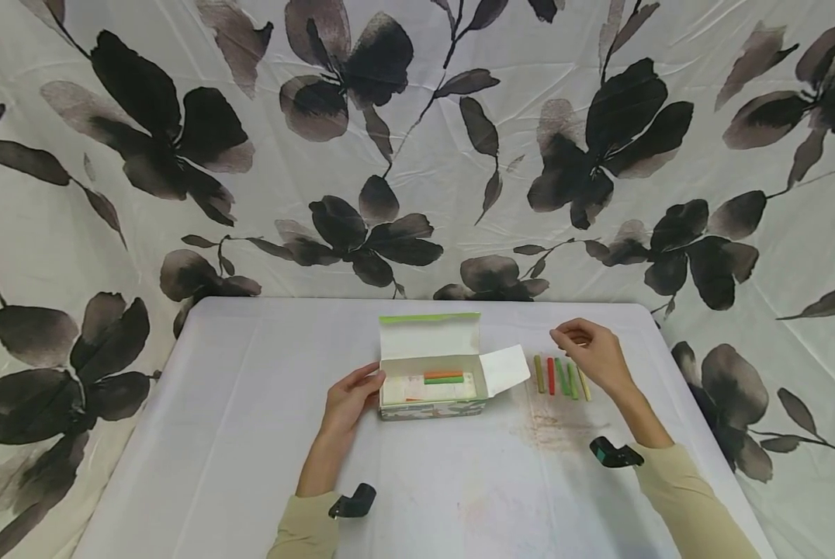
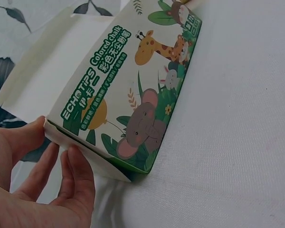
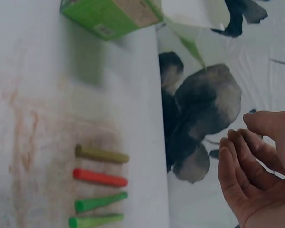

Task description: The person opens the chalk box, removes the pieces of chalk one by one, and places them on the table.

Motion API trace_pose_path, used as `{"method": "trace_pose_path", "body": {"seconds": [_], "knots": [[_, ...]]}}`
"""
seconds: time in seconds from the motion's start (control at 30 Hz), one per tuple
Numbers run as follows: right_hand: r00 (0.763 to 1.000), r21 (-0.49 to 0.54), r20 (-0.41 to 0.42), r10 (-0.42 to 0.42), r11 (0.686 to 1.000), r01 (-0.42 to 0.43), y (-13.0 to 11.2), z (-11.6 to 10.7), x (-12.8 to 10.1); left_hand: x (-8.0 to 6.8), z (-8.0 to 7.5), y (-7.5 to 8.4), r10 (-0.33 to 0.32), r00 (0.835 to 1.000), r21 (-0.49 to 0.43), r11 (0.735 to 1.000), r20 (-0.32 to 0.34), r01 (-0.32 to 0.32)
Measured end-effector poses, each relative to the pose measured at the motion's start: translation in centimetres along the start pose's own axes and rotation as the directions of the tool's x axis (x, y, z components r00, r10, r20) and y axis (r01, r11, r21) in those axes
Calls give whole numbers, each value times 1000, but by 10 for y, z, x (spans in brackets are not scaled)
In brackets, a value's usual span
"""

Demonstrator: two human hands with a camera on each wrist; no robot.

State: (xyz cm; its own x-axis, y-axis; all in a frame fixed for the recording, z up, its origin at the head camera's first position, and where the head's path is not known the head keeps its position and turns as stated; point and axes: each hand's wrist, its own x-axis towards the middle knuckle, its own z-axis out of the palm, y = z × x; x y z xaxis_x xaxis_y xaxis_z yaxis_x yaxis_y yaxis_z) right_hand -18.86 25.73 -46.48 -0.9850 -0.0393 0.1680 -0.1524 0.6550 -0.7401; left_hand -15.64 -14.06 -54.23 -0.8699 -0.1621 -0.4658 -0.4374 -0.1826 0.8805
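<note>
An open box of coloured chalk point(image 1: 431, 380) lies near the middle of the white table point(image 1: 250, 435), its lid flap standing up at 12 o'clock and a side flap folded out at 3 o'clock; an orange stick point(image 1: 443, 374) and a green stick point(image 1: 443, 380) lie inside. The left hand point(image 1: 351, 397) holds the box's end at 9 o'clock, thumb and fingers point(image 2: 78, 166) pinching the cardboard edge. At 3 o'clock from the box, a row of loose chalk sticks point(image 1: 562, 376) lies on the table: olive, red, two green and a yellowish one. The right hand point(image 1: 592, 353) hovers just above that row, fingers loosely curled and holding nothing. A flower-printed cloth point(image 1: 417, 155) hangs behind the table.
</note>
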Motion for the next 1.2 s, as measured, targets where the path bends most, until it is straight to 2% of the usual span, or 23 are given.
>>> {"method": "trace_pose_path", "body": {"seconds": [0.3, 0.57, 0.97, 1.2], "knots": [[994, 125, 106, -27, 992, 13, -25, 22, 14, 1, -1, 0, -3, 1000, -2, 1000, 1, 3], [966, 263, 247, -70, 965, 3, -44, 46, 20, 2, -1, 1, 0, 1000, -21, 1000, 8, 1], [902, 308, 415, -120, 951, -15, -54, 85, 20, 0, -1, -1, 5, 1000, -37, 999, 31, -3], [863, 235, 458, -214, 965, 115, -55, 109, 21, 0, -2, 0, -3, 1000, -49, 999, 21, 4]]}}
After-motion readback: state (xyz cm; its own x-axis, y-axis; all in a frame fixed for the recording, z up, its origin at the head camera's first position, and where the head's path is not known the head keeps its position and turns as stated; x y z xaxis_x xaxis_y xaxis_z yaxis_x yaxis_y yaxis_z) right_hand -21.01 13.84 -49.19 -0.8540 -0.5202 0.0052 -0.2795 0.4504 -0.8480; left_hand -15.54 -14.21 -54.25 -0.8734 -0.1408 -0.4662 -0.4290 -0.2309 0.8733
